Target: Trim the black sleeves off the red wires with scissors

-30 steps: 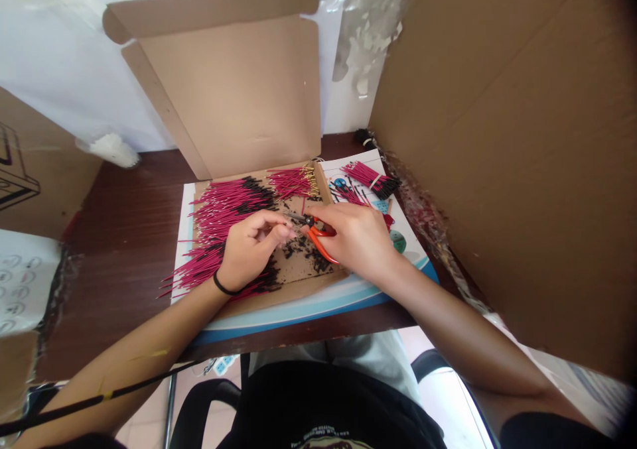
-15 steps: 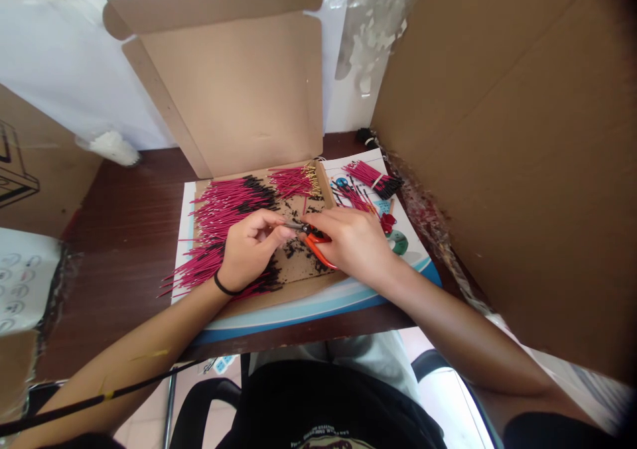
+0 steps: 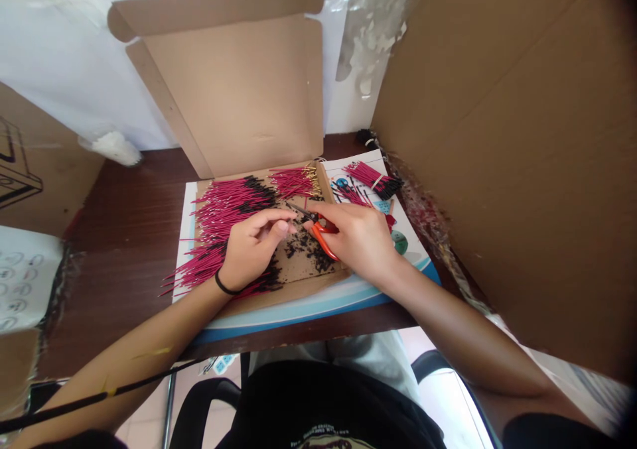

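Head view: your right hand (image 3: 357, 238) is closed around the orange-handled pliers (image 3: 324, 242), their tips just beside your left hand (image 3: 253, 245); whether its fingertips pinch anything, I cannot tell. Red wires (image 3: 226, 202) lie around that hand, black scraps (image 3: 318, 258) below the pliers.

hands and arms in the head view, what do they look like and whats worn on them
The left hand is ungloved, with a thin black round band at its wrist. The right hand is ungloved too, its wrist without a band. Both forearms are uncovered; black fabric sleeves show at the bottom edge.
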A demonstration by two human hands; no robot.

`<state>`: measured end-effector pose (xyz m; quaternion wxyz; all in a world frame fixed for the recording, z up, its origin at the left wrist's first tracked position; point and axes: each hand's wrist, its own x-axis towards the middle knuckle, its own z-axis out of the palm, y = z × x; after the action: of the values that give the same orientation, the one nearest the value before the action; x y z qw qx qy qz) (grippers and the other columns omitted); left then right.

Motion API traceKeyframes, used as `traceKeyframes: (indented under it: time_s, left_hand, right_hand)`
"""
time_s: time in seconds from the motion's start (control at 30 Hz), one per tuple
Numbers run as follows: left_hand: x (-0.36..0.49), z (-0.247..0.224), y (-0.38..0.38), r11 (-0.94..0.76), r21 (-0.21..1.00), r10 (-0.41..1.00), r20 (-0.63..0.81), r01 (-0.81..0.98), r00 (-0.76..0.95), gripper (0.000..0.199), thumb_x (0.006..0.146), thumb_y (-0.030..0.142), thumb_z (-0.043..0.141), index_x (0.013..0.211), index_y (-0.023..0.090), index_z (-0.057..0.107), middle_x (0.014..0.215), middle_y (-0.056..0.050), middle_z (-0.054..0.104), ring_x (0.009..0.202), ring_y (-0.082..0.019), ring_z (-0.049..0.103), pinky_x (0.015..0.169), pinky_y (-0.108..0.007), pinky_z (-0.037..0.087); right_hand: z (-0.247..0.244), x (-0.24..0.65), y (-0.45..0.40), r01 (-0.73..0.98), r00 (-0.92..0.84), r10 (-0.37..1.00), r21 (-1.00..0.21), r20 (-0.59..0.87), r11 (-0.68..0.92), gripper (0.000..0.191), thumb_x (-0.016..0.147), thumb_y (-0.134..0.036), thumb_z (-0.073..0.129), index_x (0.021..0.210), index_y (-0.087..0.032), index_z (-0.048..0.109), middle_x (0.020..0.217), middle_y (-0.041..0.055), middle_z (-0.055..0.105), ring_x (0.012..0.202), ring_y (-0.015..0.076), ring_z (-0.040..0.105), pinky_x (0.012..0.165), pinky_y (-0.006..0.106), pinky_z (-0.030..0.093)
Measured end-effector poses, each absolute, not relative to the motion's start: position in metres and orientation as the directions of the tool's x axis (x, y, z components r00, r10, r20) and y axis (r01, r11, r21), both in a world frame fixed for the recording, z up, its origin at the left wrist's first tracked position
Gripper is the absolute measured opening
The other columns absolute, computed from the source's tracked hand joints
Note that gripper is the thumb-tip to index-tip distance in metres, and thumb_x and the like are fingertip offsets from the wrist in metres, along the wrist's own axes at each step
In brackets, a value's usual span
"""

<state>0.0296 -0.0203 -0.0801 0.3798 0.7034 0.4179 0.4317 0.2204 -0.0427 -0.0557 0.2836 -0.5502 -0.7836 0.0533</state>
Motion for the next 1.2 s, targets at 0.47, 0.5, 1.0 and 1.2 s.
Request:
traceKeyframes:
  time_s: [0.47,0.5,1.0,1.2]
  left_hand:
    - [0.0301,-0.0838,-0.0177,-0.301,0.924,0.941,0.248,0.237,0.229,0.025,0.081,0.040,0.066,0.081,0.016,0.061,0.075,-0.004,0.070,0.063,-0.012,0.064,0.057,-0.022,0.049]
    - [0.0303,-0.0839,-0.0176,-0.299,0.927,0.942,0.247,0.228,0.228,0.025,0.080,0.041,0.066,0.080,0.016,0.061,0.075,-0.004,0.070,0.064,-0.012,0.064,0.057,-0.022,0.049]
    - [0.0319,-0.0813,-0.0191,-0.269,0.941,0.944,0.216,0.205,0.249,0.030,0.077,0.047,0.068,0.078,0.018,0.060,0.074,-0.004,0.070,0.067,-0.015,0.068,0.059,-0.024,0.053]
    - [0.0307,-0.0839,-0.0185,-0.287,0.937,0.934,0.228,0.198,0.274,0.024,0.082,0.040,0.065,0.081,0.017,0.061,0.078,-0.005,0.072,0.070,-0.014,0.068,0.064,-0.024,0.052]
  right_hand:
    - [-0.0602,0.2219,-0.0419,0.819,-0.292,0.865,-0.359,0.409,0.447,0.023,0.087,-0.032,0.059,0.104,-0.022,0.071,0.098,0.0031,0.075,0.085,0.0171,0.069,0.065,0.025,0.046]
    - [-0.0600,0.2218,-0.0420,0.821,-0.295,0.864,-0.354,0.407,0.447,0.023,0.087,-0.032,0.059,0.104,-0.023,0.071,0.098,0.0031,0.075,0.085,0.0172,0.069,0.065,0.025,0.046]
    - [-0.0626,0.2250,-0.0400,0.860,-0.376,0.853,-0.208,0.362,0.466,0.015,0.088,-0.031,0.058,0.089,-0.024,0.071,0.075,0.0007,0.072,0.070,0.0154,0.064,0.055,0.026,0.031]
    - [-0.0603,0.2224,-0.0411,0.864,-0.291,0.883,-0.295,0.367,0.407,0.020,0.088,-0.037,0.058,0.092,-0.022,0.072,0.083,0.0029,0.075,0.074,0.0164,0.067,0.058,0.025,0.037]
